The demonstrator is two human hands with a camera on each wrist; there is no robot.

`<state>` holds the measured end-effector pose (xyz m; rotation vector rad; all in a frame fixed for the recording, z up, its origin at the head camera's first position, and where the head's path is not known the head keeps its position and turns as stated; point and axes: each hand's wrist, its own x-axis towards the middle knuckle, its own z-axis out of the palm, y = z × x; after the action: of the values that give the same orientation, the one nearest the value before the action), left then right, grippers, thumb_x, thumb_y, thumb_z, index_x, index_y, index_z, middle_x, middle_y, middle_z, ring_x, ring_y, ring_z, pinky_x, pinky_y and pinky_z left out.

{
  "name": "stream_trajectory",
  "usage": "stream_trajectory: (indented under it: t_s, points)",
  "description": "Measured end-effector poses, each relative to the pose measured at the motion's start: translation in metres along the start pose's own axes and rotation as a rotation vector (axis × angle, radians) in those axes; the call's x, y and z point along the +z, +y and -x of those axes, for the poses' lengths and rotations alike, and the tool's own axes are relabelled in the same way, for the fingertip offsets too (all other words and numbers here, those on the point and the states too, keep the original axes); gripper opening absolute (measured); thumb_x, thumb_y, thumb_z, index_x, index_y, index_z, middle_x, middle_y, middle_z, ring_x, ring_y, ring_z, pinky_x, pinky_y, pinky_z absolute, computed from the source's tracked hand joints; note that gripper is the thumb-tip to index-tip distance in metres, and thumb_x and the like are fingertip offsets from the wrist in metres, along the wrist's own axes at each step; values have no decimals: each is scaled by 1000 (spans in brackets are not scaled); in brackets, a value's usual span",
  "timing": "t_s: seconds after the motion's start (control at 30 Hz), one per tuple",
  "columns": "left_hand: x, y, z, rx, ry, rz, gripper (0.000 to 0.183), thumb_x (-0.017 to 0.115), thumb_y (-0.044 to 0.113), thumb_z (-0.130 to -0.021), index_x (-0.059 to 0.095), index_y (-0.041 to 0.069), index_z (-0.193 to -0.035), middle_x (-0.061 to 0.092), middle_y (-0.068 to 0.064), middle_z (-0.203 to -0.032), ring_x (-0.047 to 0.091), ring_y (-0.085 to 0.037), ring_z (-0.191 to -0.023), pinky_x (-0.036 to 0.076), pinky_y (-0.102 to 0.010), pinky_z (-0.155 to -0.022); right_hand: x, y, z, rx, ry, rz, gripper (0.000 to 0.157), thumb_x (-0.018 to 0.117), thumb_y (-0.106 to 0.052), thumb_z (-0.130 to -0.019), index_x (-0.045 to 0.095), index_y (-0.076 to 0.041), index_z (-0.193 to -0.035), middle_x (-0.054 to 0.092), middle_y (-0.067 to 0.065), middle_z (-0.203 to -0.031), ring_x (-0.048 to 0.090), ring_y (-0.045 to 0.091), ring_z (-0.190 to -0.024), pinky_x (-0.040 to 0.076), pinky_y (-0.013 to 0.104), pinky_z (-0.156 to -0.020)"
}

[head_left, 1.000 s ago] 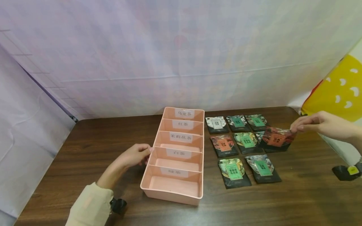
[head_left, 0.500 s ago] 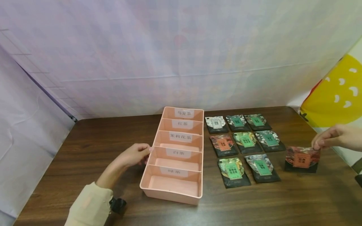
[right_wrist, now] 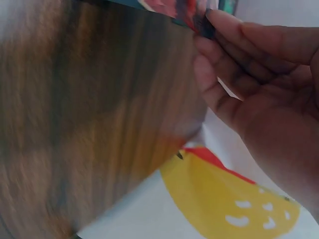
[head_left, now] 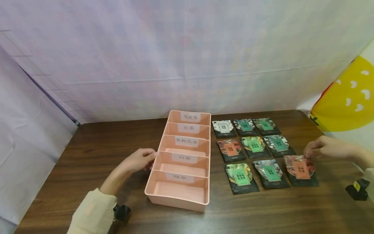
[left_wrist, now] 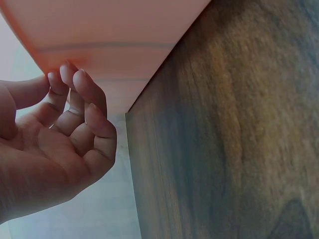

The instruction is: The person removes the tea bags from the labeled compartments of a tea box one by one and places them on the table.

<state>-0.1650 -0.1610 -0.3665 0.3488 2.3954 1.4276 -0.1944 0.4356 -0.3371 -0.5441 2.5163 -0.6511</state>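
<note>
My right hand pinches the upper right corner of a black-and-red tea packet at the right end of the front row. In the right wrist view, the thumb and fingertips close on that packet's red corner. At the left long side of a pink divided box, my left hand holds the rim between thumb and forefinger. The left wrist view shows its other fingers curled beside the box's outer wall. Labelled dividers split the box into several compartments.
Several flat tea packets lie in rows right of the box, among them a white-labelled one, another red one and a green-labelled one. A pale curtain stands behind the wooden table. Yellow printed cloth hangs at right.
My right hand has carried the red packet from above the middle row out to the right, then back left beside the front row. The left hand and the box stay in place.
</note>
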Motion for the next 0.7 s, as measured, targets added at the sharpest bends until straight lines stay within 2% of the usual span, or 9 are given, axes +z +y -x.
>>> stream_trajectory:
  t_s: [0.2,0.33,0.6,0.7]
  points:
    - [0,0,0,-12,13,-1,26,44,12,-96,50,-3,-75,50,-1,-60,50,-12,-56,38,-27,-50,13,4,-12,-58,66,11,15,54,0,-86,67,-5,-83,63,1,-88,52,-1,-79,45,23,-64]
    - [1,0,1,-5,14,2,26,44,12,-95,50,-3,-74,50,-2,-60,50,-13,-56,37,-28,-50,22,7,-16,-75,88,-4,14,54,2,-85,66,-3,-81,62,2,-87,52,-1,-79,45,23,-62]
    - [1,0,0,-2,21,9,26,44,12,-95,50,-3,-75,51,-3,-61,51,-14,-56,36,-26,-50,28,8,-18,41,67,-23,14,52,-2,-86,66,-2,-85,61,10,-96,50,-2,-81,47,25,-65]
    - [2,0,0,-3,28,13,25,45,12,-95,50,-3,-75,51,-3,-61,51,-16,-57,37,-27,-50,28,6,-18,25,96,5,14,53,-1,-85,67,-2,-85,62,11,-94,50,-2,-81,46,25,-65]
